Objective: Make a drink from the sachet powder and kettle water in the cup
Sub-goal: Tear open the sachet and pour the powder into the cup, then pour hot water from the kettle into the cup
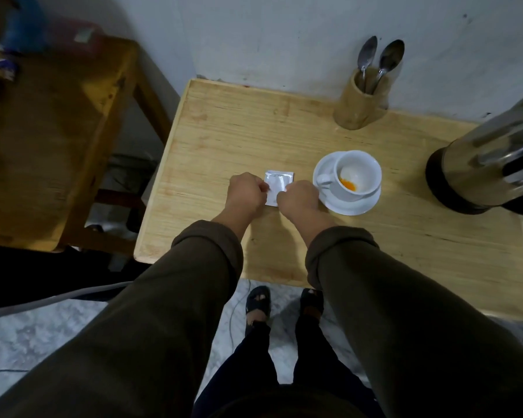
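Observation:
A small silver sachet [277,184] is held over the wooden table [224,140]. My left hand [245,193] pinches its left edge and my right hand [299,199] pinches its right edge. Just to the right stands a white cup [358,176] on a white saucer [349,206], with orange powder [348,184] at its bottom. The steel kettle [489,164] sits on its dark base at the table's right side.
A bamboo holder [360,101] with two spoons [378,60] stands by the wall at the back. A darker wooden table [49,131] is to the left. The kettle's cord trails off to the right.

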